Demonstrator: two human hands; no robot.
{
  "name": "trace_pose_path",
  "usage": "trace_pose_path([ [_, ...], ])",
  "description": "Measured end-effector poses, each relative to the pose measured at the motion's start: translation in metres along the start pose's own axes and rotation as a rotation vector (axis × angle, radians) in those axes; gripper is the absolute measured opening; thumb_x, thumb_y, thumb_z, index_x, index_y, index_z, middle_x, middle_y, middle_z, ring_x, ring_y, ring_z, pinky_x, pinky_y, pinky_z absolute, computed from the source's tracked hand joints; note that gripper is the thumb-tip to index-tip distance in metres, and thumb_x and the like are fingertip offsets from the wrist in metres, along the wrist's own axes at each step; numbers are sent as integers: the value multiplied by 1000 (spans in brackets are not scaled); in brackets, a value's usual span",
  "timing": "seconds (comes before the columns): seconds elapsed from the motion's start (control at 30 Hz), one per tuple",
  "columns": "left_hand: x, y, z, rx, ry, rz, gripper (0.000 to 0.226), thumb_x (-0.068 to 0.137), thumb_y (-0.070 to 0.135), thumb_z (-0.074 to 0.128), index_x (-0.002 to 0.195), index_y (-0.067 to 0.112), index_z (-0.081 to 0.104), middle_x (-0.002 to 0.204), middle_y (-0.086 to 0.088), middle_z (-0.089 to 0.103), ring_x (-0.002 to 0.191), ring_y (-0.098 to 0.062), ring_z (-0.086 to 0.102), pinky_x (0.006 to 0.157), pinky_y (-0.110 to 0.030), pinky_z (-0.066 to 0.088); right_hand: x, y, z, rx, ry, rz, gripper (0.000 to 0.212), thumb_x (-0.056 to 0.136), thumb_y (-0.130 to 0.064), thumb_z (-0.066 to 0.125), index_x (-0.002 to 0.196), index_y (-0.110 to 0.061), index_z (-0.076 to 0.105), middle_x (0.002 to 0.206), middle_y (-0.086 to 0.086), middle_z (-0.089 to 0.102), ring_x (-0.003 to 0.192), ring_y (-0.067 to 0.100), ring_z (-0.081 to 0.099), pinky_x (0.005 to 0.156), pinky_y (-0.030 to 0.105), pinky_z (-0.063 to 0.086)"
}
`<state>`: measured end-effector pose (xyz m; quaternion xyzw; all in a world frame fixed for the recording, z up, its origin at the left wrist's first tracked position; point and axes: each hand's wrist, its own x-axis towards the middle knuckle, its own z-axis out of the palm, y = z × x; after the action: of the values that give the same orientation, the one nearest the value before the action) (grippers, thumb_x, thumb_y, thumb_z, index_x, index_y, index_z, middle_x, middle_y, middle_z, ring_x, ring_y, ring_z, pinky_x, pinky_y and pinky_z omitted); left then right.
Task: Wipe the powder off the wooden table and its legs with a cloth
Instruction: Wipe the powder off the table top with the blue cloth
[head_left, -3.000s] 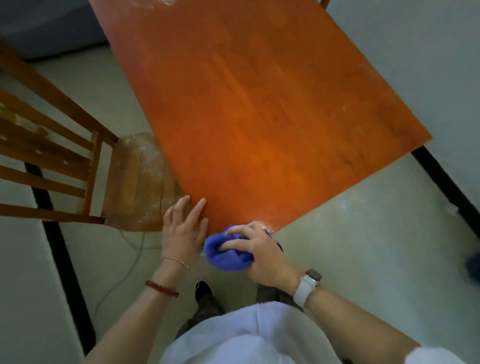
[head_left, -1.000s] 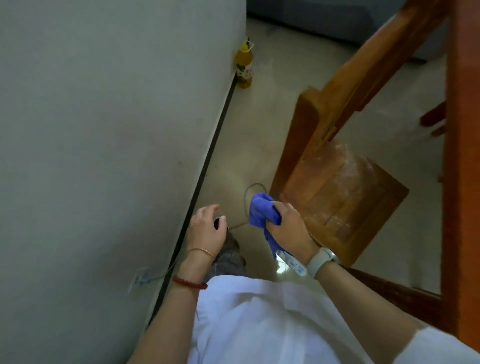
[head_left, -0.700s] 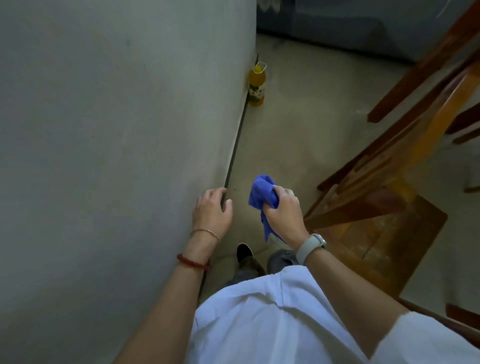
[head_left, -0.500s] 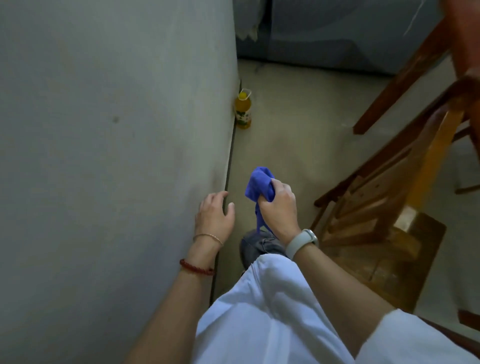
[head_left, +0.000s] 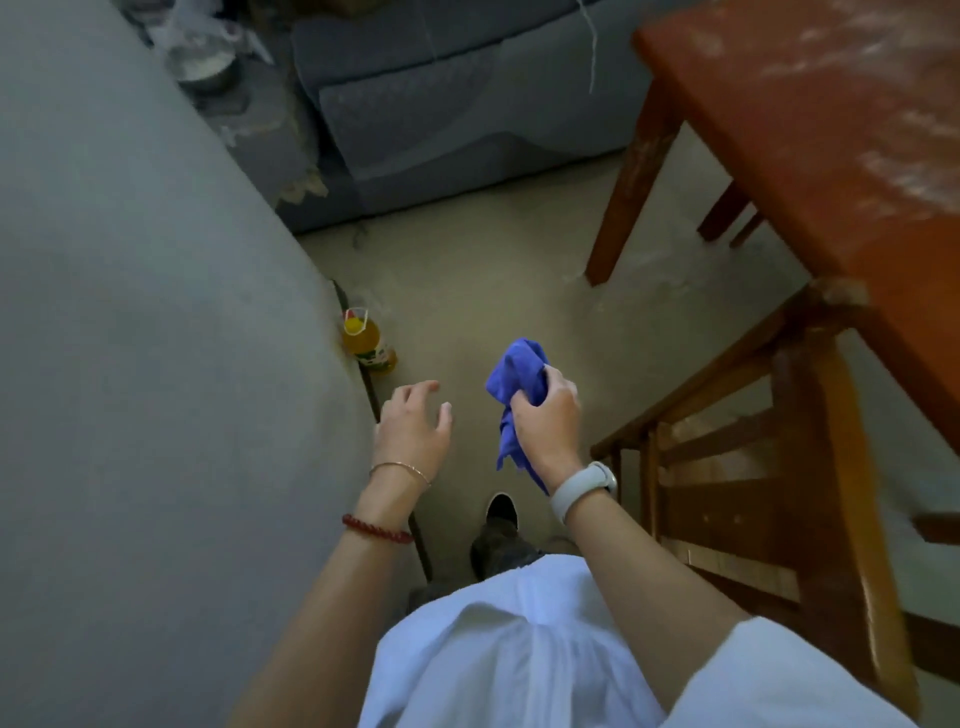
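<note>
Your right hand (head_left: 545, 415) has the cloth (head_left: 517, 400) bunched in a fist, fingers curled round the middle so a wad sticks out the top and a tail hangs below the wrist. My guess is that's just a carry grip between spots, not a wiping one — you'd want it flatter in the palm to cover more surface. Your left hand (head_left: 413, 426) is empty, fingers loosely spread, hovering near the wall (head_left: 156, 364), probably for balance in that narrow gap.

The table (head_left: 831, 130) is up and to the right of your right hand, well apart from the cloth. This end of the top looks clearly dusty — pale streaks and smears across the reddish wood. The leg (head_left: 631, 176) ahead of your right hand shows whitish patches down its upper part too. The chair (head_left: 810, 467) sits just right of your right wrist, with a bottle (head_left: 366, 345) ahead of your left hand against the wall.
</note>
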<state>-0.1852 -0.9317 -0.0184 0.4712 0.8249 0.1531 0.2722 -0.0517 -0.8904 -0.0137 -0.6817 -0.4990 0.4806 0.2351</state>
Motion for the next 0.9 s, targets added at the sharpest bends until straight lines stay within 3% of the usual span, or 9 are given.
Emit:
trace_pose_path([
  [0.13,63,49,-4,17,-104,126,37,90,22,50,126,13,50,128,-11,49,120,-28,45,101,-42,38,41,-15,-18,43,101,72,28,83,-7,51,111,-9,55,116,9,51,104,21,50,87,30,43],
  [0.23,105,87,1,74,-217,245,37,90,21,49,127,13,49,129,-12,48,120,-30,44,101,-40,37,71,-21,-31,102,217,143,32,82,-9,52,113,-10,55,116,9,52,109,25,49,96,38,42],
  [0.33,148,123,12,142,-344,370,38,90,20,49,127,13,49,129,-13,47,120,-31,44,101,-41,36,97,-25,-38,187,338,244,27,80,-12,52,107,-12,56,112,8,54,105,27,52,92,44,45],
  [0.43,190,159,27,193,-461,527,38,89,18,50,126,12,50,128,-15,48,119,-33,45,100,-40,37,122,-33,-43,281,477,341,21,72,-14,47,91,-16,56,99,9,59,94,30,57,81,42,50],
  [0.53,230,192,37,256,-584,709,38,89,19,50,127,11,50,129,-15,48,120,-32,43,101,-40,36,147,-47,-44,338,632,442,8,71,-5,46,75,-8,52,80,10,60,73,26,58,63,33,46],
  [0.6,258,212,39,298,-649,835,38,90,19,49,127,10,49,129,-15,48,121,-32,43,100,-39,36,165,-60,-41,363,728,487,10,72,-7,48,79,-11,54,87,10,60,79,26,57,68,35,47],
  [0.73,310,244,35,371,-733,998,38,89,20,49,126,9,50,128,-17,49,119,-33,44,100,-39,36,195,-90,-32,434,851,548,30,78,-7,51,107,-13,56,111,8,52,101,25,50,88,37,45],
  [0.9,348,297,43,397,-830,1171,36,90,21,49,125,10,51,129,-13,49,120,-31,44,102,-41,36,229,-109,-42,510,1006,603,36,82,-10,51,117,-16,52,118,8,49,108,27,49,95,43,44],
])
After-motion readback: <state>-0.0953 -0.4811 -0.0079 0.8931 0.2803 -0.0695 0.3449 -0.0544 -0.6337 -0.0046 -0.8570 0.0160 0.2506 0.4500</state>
